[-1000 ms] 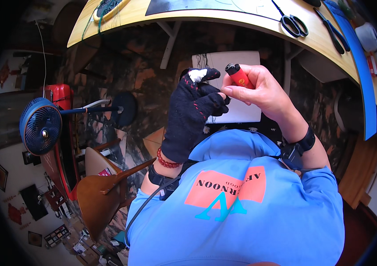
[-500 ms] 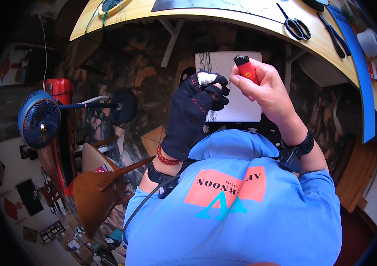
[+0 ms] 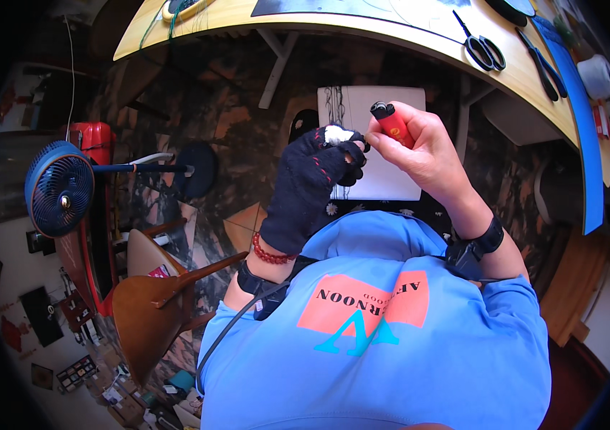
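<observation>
My right hand is bare and wraps round a red lighter with a black top, which tilts up to the left. Its thumb and fingertip pinch together close beside my left fingers; anything between them is too small to make out. A dark knit glove with open fingertips, red stitches and a white patch covers my left hand. The left fingers are curled and pressed together, hiding what they may hold. Below both hands lies a white flat-topped surface, with dark threads hanging over its left side. No flame shows.
Ahead is a curved wooden table with scissors, dark-handled pliers and a blue strip along its right edge. A blue fan and a brown wooden chair stand at the left.
My right hand and the lighter have shifted slightly left and down, nearer the gloved fingers. The lighter leans more to the left. My left hand stays curled.
</observation>
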Demonstrator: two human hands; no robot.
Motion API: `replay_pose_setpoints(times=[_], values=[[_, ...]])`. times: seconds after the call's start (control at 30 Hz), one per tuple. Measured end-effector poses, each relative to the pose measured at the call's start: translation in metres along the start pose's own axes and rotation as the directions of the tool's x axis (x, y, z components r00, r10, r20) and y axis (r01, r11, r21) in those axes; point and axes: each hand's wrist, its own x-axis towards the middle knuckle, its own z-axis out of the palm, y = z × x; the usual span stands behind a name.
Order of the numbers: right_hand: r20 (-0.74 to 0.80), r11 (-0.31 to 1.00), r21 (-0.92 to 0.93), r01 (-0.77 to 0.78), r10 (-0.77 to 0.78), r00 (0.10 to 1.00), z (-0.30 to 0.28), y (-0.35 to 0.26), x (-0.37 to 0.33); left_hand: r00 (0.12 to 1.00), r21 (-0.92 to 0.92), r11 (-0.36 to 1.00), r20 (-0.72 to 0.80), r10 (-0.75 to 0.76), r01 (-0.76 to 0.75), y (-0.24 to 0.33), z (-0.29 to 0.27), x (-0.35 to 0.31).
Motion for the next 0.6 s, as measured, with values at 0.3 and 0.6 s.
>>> replay_pose_setpoints(times=[0.3, 0.6], values=[[-0.037, 0.976, -0.188, 0.110, -0.119, 0.992, 0.009, 0.005, 0.000, 0.998, 0.060, 0.997, 0.032, 0.045, -0.047, -0.004, -0.006, 0.003], [-0.155, 0.982, 0.146, -0.117, 0.139, 0.978, -0.016, 0.020, -0.004, 0.984, -0.090, 0.980, -0.010, 0.177, -0.177, 0.018, -0.023, 0.020]])
